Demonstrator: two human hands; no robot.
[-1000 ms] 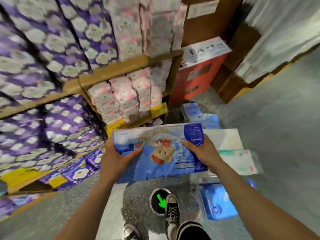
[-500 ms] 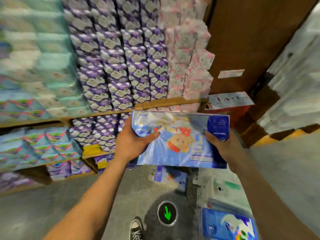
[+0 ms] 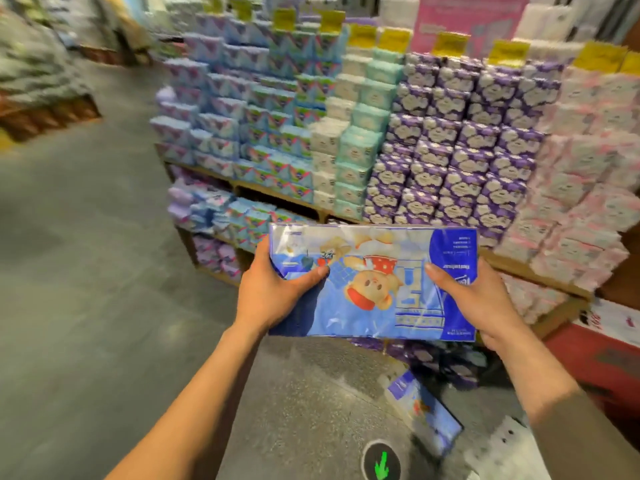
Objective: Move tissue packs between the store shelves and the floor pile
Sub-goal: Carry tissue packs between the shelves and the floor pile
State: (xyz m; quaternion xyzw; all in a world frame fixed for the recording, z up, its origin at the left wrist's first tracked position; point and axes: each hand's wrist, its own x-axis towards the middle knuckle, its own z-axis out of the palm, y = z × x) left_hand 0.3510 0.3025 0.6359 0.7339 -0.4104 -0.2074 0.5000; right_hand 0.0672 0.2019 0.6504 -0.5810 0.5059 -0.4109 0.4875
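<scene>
Speckled grey floor [image 3: 86, 289] bearing a round green-arrow marker [image 3: 381, 464]; yellow price tags [image 3: 450, 43] along the top; pink sign [image 3: 464, 19] behind; red carton [image 3: 606, 362] far right.

The flat blue cartoon-printed tissue pack [image 3: 372, 282] has a glossy, crinkled plastic film wrap. The brown store shelf boards [image 3: 277, 199] look like matt wood. The speckled grey floor [image 3: 104, 271] looks like smooth concrete.
</scene>
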